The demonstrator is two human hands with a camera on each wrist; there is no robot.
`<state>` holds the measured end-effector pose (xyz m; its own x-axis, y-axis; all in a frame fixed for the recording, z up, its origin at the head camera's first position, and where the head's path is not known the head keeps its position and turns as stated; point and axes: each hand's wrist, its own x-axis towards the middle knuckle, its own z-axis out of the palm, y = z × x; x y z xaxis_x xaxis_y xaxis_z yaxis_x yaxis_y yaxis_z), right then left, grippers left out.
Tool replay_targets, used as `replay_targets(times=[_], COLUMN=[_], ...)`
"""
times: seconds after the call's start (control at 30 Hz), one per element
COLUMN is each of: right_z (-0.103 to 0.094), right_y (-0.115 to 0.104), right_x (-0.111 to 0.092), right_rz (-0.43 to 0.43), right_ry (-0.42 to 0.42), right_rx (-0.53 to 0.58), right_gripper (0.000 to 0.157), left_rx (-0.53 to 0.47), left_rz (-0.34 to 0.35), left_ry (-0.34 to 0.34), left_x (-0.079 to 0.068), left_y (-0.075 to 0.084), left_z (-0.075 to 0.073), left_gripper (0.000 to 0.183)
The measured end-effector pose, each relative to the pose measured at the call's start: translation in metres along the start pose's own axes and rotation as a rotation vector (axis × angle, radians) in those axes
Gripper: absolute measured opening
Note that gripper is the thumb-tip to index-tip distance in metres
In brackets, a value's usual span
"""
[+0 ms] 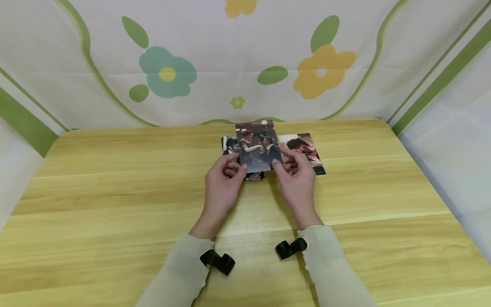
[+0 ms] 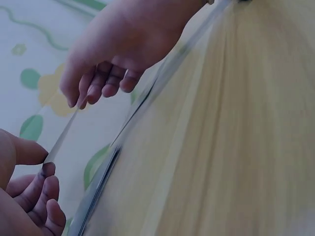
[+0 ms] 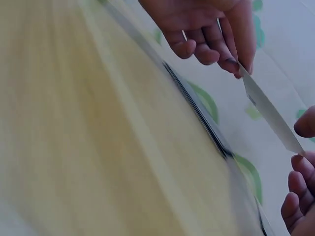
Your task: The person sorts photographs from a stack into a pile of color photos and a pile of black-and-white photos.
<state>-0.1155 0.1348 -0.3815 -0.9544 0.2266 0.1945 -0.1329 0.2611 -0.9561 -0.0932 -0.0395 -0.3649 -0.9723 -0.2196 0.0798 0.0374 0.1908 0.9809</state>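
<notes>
We would call this a small draped-off corner, though whether in a home or a studio we cannot tell. A floral cloth (image 1: 238, 51) hangs at twelve o'clock behind the wood-grained bench (image 1: 115, 217), its teal flower (image 1: 167, 74) toward half past ten and its yellow flower (image 1: 330, 68) toward half past one. Pale hangings (image 1: 460, 128) flank the bench at nine and three, so we see no room beyond.

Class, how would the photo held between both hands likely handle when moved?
The photo is probably light: the left hand and right hand just pinch its edges. It seems fairly stiff, spanning the gap nearly flat. Being thin, it might crease if squeezed.
</notes>
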Motion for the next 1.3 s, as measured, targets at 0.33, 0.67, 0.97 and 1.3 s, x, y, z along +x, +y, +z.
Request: replay_targets(times=[0.33, 0.67, 0.97, 1.3], right_z=[-0.047, -0.067, -0.066, -0.063], right_y=[0.014, 0.022, 0.023, 0.026], right_x=[0.021, 0.032, 0.03, 0.03], right_rz=[0.085, 0.217, 0.278, 0.296], right_ry=[0.276, 0.413, 0.35, 0.265], right_rx=[-0.001, -0.1, -0.209, -0.33], right_gripper=[0.03, 0.03, 0.033, 0.035], left_rx=[0.01, 0.065, 0.179, 0.274], left_rz=[-0.034, -0.068, -0.048, -0.009], left_ry=[-0.102, -0.209, -0.197, -0.203], left_x=[-0.008, -0.009, -0.006, 0.0], left_y=[0.015, 0.021, 0.012, 0.006], left_z=[0.07, 0.106, 0.111, 0.11], left_gripper=[0.04, 0.04, 0.042, 0.04])
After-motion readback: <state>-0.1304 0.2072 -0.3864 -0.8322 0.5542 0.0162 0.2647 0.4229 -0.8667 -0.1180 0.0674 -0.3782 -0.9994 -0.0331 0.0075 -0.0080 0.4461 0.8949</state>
